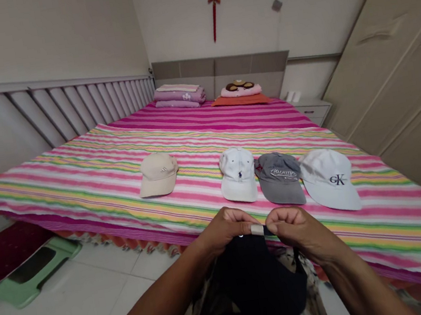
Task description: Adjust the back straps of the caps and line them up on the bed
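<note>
Both my hands hold a black cap (259,277) in front of me, just short of the bed's near edge. My left hand (224,228) and my right hand (296,229) are closed and pinch its back strap with a small silver buckle (257,230) between them. On the striped bedspread (95,165) beyond lie a beige cap (158,173), a white cap (238,174), a grey cap (280,178) and a white cap with dark letters (329,178). The last three lie side by side, the beige one apart to the left.
Folded bedding (180,96) and pillows (241,94) lie at the headboard. A green plastic stool (32,271) stands on the tiled floor at left beside a dark red mat (1,252). A wardrobe (400,69) lines the right wall, with a nightstand (312,108) beside it.
</note>
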Demonstrator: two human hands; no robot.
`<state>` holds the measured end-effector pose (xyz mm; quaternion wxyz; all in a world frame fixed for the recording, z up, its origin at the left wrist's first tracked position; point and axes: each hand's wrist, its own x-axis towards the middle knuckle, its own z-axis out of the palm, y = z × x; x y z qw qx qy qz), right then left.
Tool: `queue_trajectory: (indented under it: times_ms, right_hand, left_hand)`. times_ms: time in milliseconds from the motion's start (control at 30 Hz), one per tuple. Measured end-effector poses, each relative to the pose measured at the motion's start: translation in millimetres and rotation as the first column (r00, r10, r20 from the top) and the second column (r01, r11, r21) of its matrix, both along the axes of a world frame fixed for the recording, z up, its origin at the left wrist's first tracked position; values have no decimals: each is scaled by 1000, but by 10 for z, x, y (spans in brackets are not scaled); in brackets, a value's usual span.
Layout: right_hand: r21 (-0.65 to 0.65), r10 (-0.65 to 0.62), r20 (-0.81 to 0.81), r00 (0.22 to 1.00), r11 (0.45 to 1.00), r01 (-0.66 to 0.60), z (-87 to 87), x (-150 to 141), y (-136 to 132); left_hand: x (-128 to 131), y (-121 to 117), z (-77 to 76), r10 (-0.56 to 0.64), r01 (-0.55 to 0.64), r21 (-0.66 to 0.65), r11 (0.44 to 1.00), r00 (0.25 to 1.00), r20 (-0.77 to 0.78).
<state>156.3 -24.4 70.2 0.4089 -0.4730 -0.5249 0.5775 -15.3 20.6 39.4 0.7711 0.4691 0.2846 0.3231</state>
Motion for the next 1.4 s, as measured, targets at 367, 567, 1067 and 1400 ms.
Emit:
queue_trajectory:
  times_ms: [367, 567, 1067, 1400]
  right_hand:
    - [-43, -22, -28, 999, 999, 21, -13, -21, -16]
    - [-52, -58, -53, 997, 997, 55, -20, -40, -26]
    - [-145, -104, -180, 978, 986, 79, -147, -73, -17]
    - [-197, -141, -241, 960, 976, 94, -237, -122, -66]
  left_hand:
    - [-20, -9, -3, 0, 0, 4, 1000, 1000, -3]
    - [-14, -7, -20, 9, -9, 10, 1000, 1000, -17]
    - [-49, -43, -24, -11, 1, 146, 989, 998, 68]
    - [-55, -74, -38, 131, -57, 485, 873, 984, -120]
